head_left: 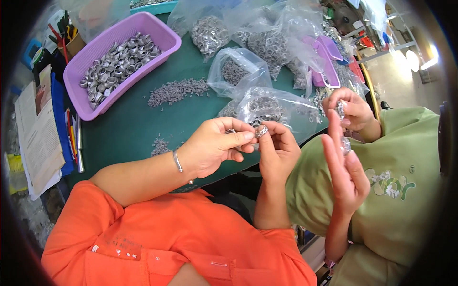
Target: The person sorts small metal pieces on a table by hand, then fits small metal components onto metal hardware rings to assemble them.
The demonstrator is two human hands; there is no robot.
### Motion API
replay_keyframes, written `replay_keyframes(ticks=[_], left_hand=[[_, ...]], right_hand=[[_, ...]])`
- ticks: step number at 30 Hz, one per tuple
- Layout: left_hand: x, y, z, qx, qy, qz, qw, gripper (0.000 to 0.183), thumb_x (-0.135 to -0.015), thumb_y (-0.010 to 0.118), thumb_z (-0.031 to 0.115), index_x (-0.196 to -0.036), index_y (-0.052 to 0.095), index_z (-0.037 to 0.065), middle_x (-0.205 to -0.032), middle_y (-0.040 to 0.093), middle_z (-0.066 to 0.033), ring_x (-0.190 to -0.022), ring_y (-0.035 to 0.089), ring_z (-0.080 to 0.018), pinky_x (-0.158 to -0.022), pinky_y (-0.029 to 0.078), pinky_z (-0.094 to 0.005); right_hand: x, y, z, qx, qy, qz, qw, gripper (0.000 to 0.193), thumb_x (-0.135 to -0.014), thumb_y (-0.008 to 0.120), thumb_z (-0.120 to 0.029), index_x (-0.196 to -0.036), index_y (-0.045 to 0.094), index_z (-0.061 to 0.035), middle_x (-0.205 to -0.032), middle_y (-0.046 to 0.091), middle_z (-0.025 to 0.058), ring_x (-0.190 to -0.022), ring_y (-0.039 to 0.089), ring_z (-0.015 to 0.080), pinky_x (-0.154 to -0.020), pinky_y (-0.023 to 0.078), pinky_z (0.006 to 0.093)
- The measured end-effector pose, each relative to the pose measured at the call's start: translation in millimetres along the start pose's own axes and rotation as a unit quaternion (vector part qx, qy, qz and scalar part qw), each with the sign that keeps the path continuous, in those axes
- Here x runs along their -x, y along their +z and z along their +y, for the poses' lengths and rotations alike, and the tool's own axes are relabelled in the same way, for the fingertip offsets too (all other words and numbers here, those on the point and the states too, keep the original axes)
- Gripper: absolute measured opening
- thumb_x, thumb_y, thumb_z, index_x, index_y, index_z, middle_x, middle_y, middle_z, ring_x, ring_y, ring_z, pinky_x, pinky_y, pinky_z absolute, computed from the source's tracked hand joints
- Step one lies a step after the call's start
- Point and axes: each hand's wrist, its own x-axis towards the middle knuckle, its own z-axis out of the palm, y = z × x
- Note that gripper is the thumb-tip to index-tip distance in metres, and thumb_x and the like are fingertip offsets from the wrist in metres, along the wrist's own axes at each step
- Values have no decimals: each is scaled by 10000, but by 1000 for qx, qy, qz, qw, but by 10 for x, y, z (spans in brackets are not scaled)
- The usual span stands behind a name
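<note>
In front of my chest both hands meet at a small silver ring point(261, 130). My right hand point(279, 155) pinches it between thumb and fingers. My left hand point(210, 145), a silver bangle at its wrist, is closed, with its thumb and forefinger tips at the ring's left side. Between that thumb and the fingers shows a small silver metal piece point(230, 131), mostly hidden, so its shape is unclear. Just beyond my hands lies a clear plastic bag point(291, 112) of silver rings. Loose small grey pieces point(160, 145) lie on the green tabletop point(119, 138) left of my hands.
A purple basket point(157, 59) of silver rings stands far left, near papers point(40, 138) and pens. A larger heap of grey pieces point(179, 90) and several filled bags point(210, 35) lie at the back. At right, a green-clad co-worker's hands point(350, 178) hold silver pieces.
</note>
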Motion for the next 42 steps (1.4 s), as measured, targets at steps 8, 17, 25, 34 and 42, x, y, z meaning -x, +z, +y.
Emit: replay_keyframes(ticks=[8,17,25,34,42], left_hand=[[15,18,-18,-19,14,-5,1000,141,-882,627,74,-1001,604,1,-922,633,-84,-774,611,-121,-635,516,-235],[4,-22,-60,-13,9,-7,1000,137,-882,628,77,-990,601,-2,-906,633,-82,-755,616,-122,-628,526,-238],[9,-7,-65,-8,12,17,1000,168,-865,645,65,-1009,581,7,-924,639,-82,-785,629,-143,-687,539,-268],[-37,4,-134,-70,146,36,986,156,-781,617,-72,-931,637,-35,-845,628,-67,-735,579,-107,-674,487,-230],[-33,-68,-76,18,58,45,997,212,-834,545,-39,-1040,591,-18,-951,630,-97,-849,612,-159,-703,484,-271]], right_hand=[[0,-55,-5,-65,73,-38,995,108,-857,604,40,-961,631,54,-807,651,56,-689,610,83,-632,508,206],[42,-67,36,-104,83,-36,991,113,-850,624,25,-960,632,52,-827,654,63,-691,606,80,-628,516,216],[100,-28,83,231,-324,-8,917,164,-784,600,139,-912,610,37,-859,654,162,-754,645,268,-697,527,317],[-345,-387,217,430,-58,-71,898,160,-799,659,-55,-939,645,23,-872,625,144,-730,615,274,-673,495,352],[-301,-441,157,363,-13,-84,928,121,-753,689,-21,-862,649,12,-805,619,104,-689,597,200,-641,477,295]])
